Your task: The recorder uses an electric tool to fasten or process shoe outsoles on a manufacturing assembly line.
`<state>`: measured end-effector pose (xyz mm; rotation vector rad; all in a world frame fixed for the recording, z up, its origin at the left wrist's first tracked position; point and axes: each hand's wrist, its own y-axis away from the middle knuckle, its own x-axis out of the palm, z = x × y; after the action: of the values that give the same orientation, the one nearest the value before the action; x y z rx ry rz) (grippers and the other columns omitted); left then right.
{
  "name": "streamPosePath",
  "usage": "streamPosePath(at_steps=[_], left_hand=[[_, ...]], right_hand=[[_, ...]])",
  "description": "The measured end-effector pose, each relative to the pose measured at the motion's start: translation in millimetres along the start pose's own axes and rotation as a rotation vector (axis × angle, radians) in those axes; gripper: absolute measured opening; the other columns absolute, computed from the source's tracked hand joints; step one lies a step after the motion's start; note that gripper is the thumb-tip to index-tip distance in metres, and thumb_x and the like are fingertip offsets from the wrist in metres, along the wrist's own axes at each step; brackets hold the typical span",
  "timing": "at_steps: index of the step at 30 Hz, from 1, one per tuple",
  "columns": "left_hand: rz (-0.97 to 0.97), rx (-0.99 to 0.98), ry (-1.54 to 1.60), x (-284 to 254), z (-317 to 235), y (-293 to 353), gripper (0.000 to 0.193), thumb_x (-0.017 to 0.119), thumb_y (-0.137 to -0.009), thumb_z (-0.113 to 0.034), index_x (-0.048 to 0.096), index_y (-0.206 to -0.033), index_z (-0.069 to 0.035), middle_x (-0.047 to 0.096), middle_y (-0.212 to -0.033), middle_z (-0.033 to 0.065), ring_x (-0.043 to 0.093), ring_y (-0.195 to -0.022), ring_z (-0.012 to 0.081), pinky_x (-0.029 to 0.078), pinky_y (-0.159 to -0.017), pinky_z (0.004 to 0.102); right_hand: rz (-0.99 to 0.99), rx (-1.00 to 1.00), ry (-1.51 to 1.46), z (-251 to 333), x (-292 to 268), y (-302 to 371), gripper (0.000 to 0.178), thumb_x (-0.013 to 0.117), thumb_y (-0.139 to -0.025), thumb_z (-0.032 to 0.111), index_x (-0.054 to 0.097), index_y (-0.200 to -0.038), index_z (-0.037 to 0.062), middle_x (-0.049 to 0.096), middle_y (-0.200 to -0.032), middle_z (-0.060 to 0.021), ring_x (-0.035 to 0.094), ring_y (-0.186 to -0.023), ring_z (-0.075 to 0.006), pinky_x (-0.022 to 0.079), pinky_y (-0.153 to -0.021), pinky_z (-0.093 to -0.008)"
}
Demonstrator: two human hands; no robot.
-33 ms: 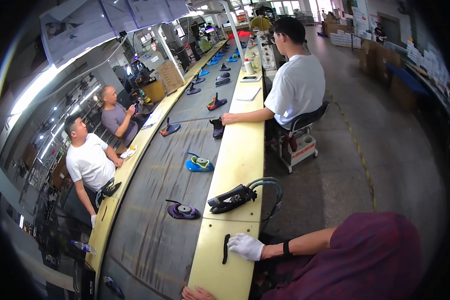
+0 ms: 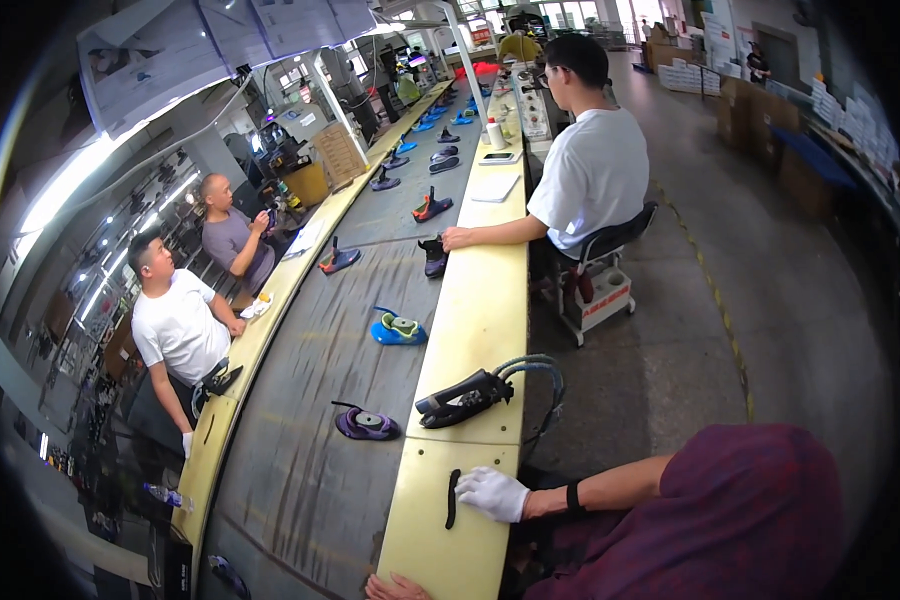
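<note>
My right hand, in a white glove, rests on the yellow bench top with its fingers extended. Its fingertips lie beside a narrow, slightly curved black strip; whether they touch it I cannot tell. At the lower edge of the view, my left hand is bare and lies on the bench with fingers spread, partly cut off. Beyond my right hand, a black hand-held tool with hoses lies on the bench. A purple and black shoe sits on the grey conveyor belt to the left.
Farther along the belt stand a blue shoe, a red and dark shoe and several others. A person in a white shirt sits at my bench, a hand by a dark shoe. Two people stand across the belt, near a bottle.
</note>
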<state>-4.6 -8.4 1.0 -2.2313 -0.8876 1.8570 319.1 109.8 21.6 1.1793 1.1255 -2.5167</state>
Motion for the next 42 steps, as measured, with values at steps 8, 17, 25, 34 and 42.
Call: streamPosePath(at_steps=[8,17,25,34,42], left_hand=[[-0.054,0.015,0.055,15.4,10.3,2.4,0.052,0.057,-0.105,-0.035,0.058,-0.139,0.005,0.062,-0.137,0.0278,0.052,-0.136,0.0448,0.027,-0.122,0.0633],[-0.017,-0.014,0.014,12.8,7.8,-1.2,0.053,0.057,-0.105,-0.036,0.058,-0.141,0.003,0.062,-0.137,0.0260,0.054,-0.135,0.0435,0.028,-0.122,0.0638],[-0.023,-0.017,-0.064,-4.0,-12.6,-3.0,0.054,0.056,-0.106,-0.036,0.057,-0.142,0.003,0.063,-0.137,0.0262,0.054,-0.135,0.0432,0.028,-0.122,0.0627],[-0.009,-0.012,-0.112,-1.4,-8.8,-4.3,0.053,0.055,-0.107,-0.036,0.056,-0.143,0.003,0.064,-0.137,0.0259,0.056,-0.134,0.0426,0.029,-0.123,0.0621],[-0.011,-0.015,-0.132,-2.8,-13.5,-4.4,0.055,0.053,-0.107,-0.039,0.057,-0.142,0.003,0.064,-0.137,0.0257,0.056,-0.134,0.0423,0.029,-0.122,0.0620]], right_hand=[[0.009,0.007,0.000,-1.3,1.9,0.2,0.017,0.065,-0.089,0.012,0.071,-0.105,0.0087,0.071,-0.121,-0.0091,0.065,-0.123,-0.0295,0.049,-0.109,-0.0451],[0.014,0.015,-0.001,2.7,-5.4,-5.2,0.015,0.066,-0.088,0.013,0.070,-0.102,0.0088,0.070,-0.119,-0.0079,0.064,-0.124,-0.0279,0.050,-0.108,-0.0440],[0.082,0.043,-0.018,-2.5,-3.3,-2.8,0.019,0.065,-0.094,0.017,0.071,-0.110,0.0090,0.069,-0.126,-0.0079,0.062,-0.128,-0.0297,0.045,-0.112,-0.0462],[0.043,0.029,-0.050,-2.4,-6.6,-5.2,0.018,0.066,-0.093,0.016,0.071,-0.109,0.0088,0.069,-0.126,-0.0077,0.062,-0.128,-0.0293,0.045,-0.112,-0.0460],[0.048,0.038,-0.063,-3.3,-7.8,-4.8,0.017,0.067,-0.092,0.014,0.070,-0.107,0.0083,0.069,-0.124,-0.0080,0.062,-0.127,-0.0305,0.046,-0.111,-0.0463]])
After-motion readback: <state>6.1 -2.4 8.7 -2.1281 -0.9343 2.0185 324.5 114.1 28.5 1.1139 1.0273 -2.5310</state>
